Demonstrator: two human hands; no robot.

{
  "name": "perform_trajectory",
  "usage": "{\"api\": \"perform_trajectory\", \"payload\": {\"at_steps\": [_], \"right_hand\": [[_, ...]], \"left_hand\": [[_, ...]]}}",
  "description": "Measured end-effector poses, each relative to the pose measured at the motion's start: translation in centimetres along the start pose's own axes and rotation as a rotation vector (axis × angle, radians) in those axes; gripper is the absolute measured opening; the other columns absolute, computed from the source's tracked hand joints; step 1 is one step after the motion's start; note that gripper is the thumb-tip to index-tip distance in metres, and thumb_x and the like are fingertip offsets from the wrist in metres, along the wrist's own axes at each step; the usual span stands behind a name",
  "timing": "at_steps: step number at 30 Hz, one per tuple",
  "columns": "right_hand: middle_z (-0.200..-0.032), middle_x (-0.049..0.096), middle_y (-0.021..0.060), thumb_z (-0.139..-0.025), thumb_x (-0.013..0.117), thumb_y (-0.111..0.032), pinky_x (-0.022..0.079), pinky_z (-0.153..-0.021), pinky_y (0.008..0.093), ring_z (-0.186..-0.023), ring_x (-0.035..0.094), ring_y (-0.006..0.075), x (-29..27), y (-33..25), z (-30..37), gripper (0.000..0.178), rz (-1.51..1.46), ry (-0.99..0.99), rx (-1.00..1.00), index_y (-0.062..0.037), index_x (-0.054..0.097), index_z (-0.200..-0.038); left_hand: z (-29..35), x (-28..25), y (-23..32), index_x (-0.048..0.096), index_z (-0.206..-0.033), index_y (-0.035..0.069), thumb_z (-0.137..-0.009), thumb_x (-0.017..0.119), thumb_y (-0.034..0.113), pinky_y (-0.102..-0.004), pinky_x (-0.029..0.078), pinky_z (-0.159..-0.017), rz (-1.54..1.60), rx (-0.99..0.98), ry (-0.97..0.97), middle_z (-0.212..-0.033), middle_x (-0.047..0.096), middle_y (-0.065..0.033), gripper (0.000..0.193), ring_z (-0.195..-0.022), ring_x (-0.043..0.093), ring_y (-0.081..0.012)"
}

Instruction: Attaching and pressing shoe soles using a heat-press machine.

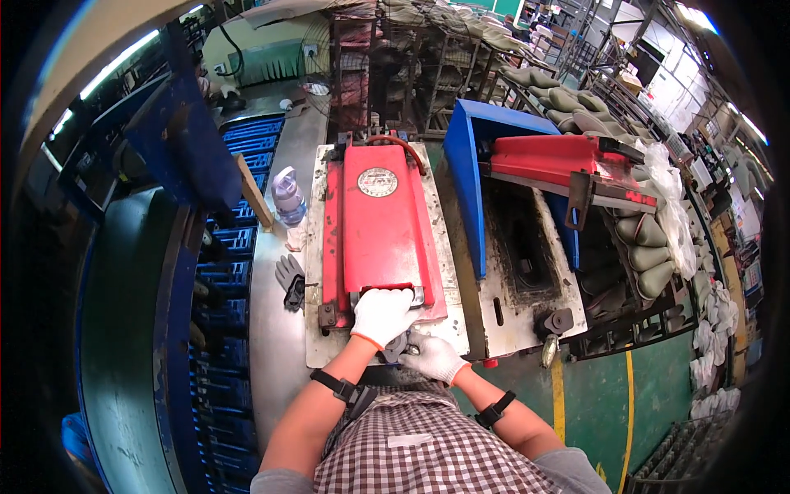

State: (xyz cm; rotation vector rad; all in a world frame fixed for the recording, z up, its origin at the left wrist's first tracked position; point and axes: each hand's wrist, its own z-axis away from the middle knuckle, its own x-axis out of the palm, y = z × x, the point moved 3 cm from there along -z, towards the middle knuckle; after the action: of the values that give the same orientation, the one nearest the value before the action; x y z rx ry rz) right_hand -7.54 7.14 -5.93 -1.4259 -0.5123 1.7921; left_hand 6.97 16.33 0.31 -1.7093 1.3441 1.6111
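Observation:
A red machine lid (383, 239) lies lowered over a pale metal base plate (317, 350) right in front of me. My left hand (385, 315), in a white knit glove, is closed over the dark handle (417, 295) at the lid's near edge. Just below and to its right, my right hand (434, 358), gloved too, is closed at a dark metal latch (395, 347) on the front of the plate. The right fingertips are partly hidden against that latch. What lies under the lid cannot be seen.
At right stands a second machine, its red lid (559, 160) raised beside a blue guard (467, 181). A water bottle (288, 198) and a grey glove (290, 280) lie on the metal bench (276, 346) at left, next to blue rollers (222, 354). Racks of shoe forms (650, 255) stand right.

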Motion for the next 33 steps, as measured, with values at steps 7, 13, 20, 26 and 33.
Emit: {"api": "perform_trajectory", "payload": {"at_steps": [7,13,20,26,33], "right_hand": [[-0.104,0.075,0.0218,-0.087,0.076,-0.037,0.057,-0.091,0.0431,-0.1,0.074,0.0368,-2.0,-2.5,0.8,0.047,0.083,-0.061,0.093,-0.0032,0.07,-0.119],[-0.109,0.075,0.0209,-0.087,0.077,-0.042,0.057,-0.093,0.0432,-0.103,0.073,0.0379,-1.5,-2.0,0.4,0.048,0.056,-0.038,0.078,-0.0053,0.072,-0.117],[-0.11,0.075,0.0219,-0.085,0.079,-0.039,0.057,-0.093,0.0425,-0.105,0.073,0.0375,-1.4,-2.2,0.5,0.048,0.052,-0.036,0.091,-0.0041,0.072,-0.118],[-0.109,0.075,0.0218,-0.085,0.079,-0.039,0.057,-0.093,0.0419,-0.104,0.073,0.0369,-1.2,-1.8,0.6,0.049,0.045,-0.01,0.071,-0.0051,0.071,-0.12],[-0.11,0.075,0.0203,-0.085,0.08,-0.037,0.057,-0.092,0.0417,-0.104,0.074,0.036,-1.4,-2.4,0.6,0.048,0.051,0.012,0.061,-0.0052,0.071,-0.12]], "left_hand": [[-0.4,-0.3,0.4,0.069,-0.082,0.009,-0.093,0.063,0.056,-0.0444,0.057,-0.067,0.113,-0.004,-0.001,-0.074,0.072,-0.013,0.049,-0.069,0.073,-0.0306],[-0.1,0.0,-0.2,0.073,-0.09,0.01,-0.093,0.063,0.053,-0.044,0.056,-0.069,0.109,-0.029,-0.037,-0.077,0.073,-0.0115,0.044,-0.072,0.073,-0.0288],[0.6,0.3,-0.1,0.069,-0.092,0.012,-0.092,0.066,0.05,-0.0437,0.054,-0.073,0.081,-0.023,-0.026,-0.08,0.071,-0.0093,0.038,-0.077,0.072,-0.0277],[2.8,-1.2,0.4,0.068,-0.112,0.009,-0.085,0.073,0.028,-0.0441,0.053,-0.085,0.071,0.002,0.06,-0.09,0.065,-0.0087,0.034,-0.088,0.067,-0.0286],[6.1,-3.5,-0.7,0.063,-0.131,0.004,-0.073,0.076,0.017,-0.0532,0.043,-0.109,0.148,0.091,0.36,-0.115,0.064,-0.0123,0.06,-0.112,0.061,-0.0344]]}}
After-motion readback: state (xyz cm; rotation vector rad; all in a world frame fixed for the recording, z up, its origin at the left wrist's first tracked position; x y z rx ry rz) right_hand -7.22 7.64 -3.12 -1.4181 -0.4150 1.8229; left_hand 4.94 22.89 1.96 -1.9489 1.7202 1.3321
